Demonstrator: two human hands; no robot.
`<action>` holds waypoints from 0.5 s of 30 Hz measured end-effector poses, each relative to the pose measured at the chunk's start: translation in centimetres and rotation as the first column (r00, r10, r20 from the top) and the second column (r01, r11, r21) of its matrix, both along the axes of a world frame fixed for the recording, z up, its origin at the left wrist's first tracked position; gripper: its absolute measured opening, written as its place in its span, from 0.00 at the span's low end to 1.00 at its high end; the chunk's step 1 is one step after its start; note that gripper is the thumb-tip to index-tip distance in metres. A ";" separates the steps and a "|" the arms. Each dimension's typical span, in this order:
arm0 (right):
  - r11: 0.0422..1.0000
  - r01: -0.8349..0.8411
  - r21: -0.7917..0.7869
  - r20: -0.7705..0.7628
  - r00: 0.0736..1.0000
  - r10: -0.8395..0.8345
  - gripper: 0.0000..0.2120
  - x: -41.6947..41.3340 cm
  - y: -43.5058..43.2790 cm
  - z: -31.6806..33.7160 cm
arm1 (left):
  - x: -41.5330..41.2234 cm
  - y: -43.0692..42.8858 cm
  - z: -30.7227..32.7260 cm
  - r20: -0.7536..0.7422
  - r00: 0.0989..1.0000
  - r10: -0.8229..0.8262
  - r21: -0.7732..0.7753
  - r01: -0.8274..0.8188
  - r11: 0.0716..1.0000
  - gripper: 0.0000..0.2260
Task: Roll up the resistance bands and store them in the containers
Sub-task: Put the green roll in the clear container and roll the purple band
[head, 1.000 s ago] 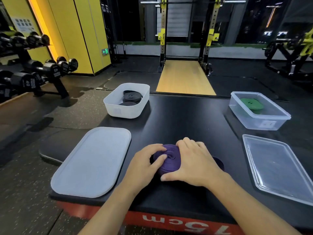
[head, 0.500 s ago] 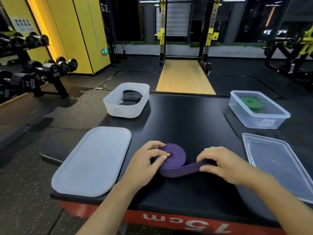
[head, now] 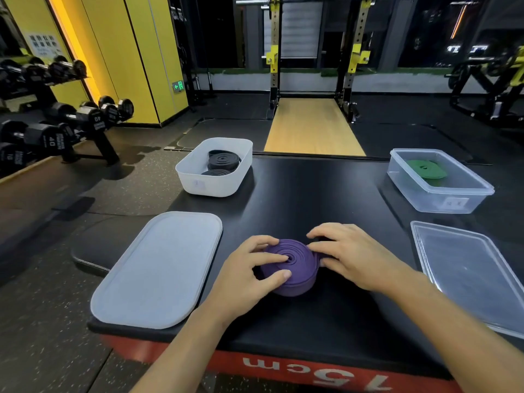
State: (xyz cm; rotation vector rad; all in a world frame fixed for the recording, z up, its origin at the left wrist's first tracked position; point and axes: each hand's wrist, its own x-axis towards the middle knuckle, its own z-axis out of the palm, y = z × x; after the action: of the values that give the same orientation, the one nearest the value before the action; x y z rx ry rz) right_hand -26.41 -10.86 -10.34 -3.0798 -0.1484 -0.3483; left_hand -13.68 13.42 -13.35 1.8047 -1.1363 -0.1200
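Note:
A purple resistance band [head: 295, 268] lies coiled into a roll on the black padded platform [head: 312, 199], near its front edge. My left hand [head: 249, 270] grips the roll from the left, fingers on its top and thumb against its front side. My right hand [head: 348, 255] holds the roll's right side, fingers curled over the outer wrap. A white container [head: 215, 182] at the back left holds rolled black bands [head: 224, 161]. A clear container [head: 442, 191] at the back right holds a rolled green band [head: 426, 168].
A white lid [head: 158, 268] lies flat at the front left of the platform. A clear lid [head: 473, 273] lies at the front right. A dumbbell rack [head: 56, 120] stands on the floor to the left, a squat rack [head: 312, 52] behind the platform.
The loose tail of the purple band that my right hand held out to the right is now wound onto the roll. My right hand has moved left against the roll.

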 end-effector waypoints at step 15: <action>0.981 0.102 -0.162 -0.309 0.939 -0.149 0.42 -0.2 4.9 1.0 | -0.4 0.0 0.6 -0.019 0.999 -0.049 0.044 0.050 0.998 0.10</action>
State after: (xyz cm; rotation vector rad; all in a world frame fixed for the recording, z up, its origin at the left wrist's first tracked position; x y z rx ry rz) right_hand -26.63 -5.97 -9.30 -3.2409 0.0371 0.1721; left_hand -14.10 13.46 -12.70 1.8112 -1.1746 -0.1914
